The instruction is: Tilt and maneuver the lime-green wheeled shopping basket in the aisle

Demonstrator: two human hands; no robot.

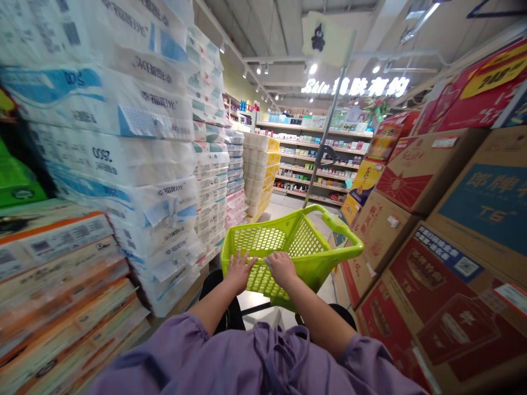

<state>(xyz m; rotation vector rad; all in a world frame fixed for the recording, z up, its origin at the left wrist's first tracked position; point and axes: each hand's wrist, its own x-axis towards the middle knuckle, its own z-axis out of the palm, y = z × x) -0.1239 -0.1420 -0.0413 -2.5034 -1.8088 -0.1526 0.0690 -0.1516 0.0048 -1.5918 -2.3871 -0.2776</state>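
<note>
A lime-green plastic shopping basket cart (302, 236) stands in the aisle just ahead of me, with nothing visible inside it. My left hand (240, 269) rests on its near rim with the fingers spread over the mesh. Beside it, my right hand (281, 267) is curled over the near rim and grips the edge. Both forearms come out of purple sleeves at the bottom of the view. A grey pole (325, 137) rises from the far side of the cart and carries a pale sign at its top.
Stacked packs of tissue and toilet paper (135, 164) wall the left side. Piled cardboard cartons (432, 230), red and brown, close in tightly on the right. The narrow aisle floor (288, 206) leads ahead to lit shelves of goods (321, 159).
</note>
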